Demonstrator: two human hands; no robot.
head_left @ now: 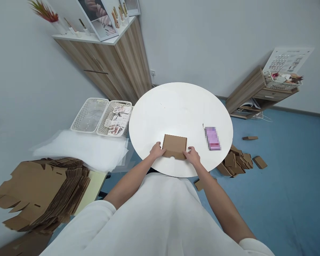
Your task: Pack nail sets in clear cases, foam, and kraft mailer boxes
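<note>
1. Stretching away on the right, the blue floor (288,177) carries a batch that looks finished: a heap of brown boxes (237,161) just beyond the tabletop's edge, all apparently folded into shape, with a few loose ones around it.
2. Round and white, the tabletop (176,103) bears the piece being worked on, close to its near edge, and a blurred purple item (212,138) over to the right.
3. Over on the left, plenty is undone: a thick stack of flat cardboard (40,185), tabs and slots open, none of it folded up.
4. And here's the current one, a small cardboard box (175,144) lying on the tabletop, formed and seemingly almost complete; whether its front flap is fully tucked, I can't tell.
5. Hands apart, one per side: the left hand (157,150) grips the near left corner, the right hand (192,155) the near right.
</note>
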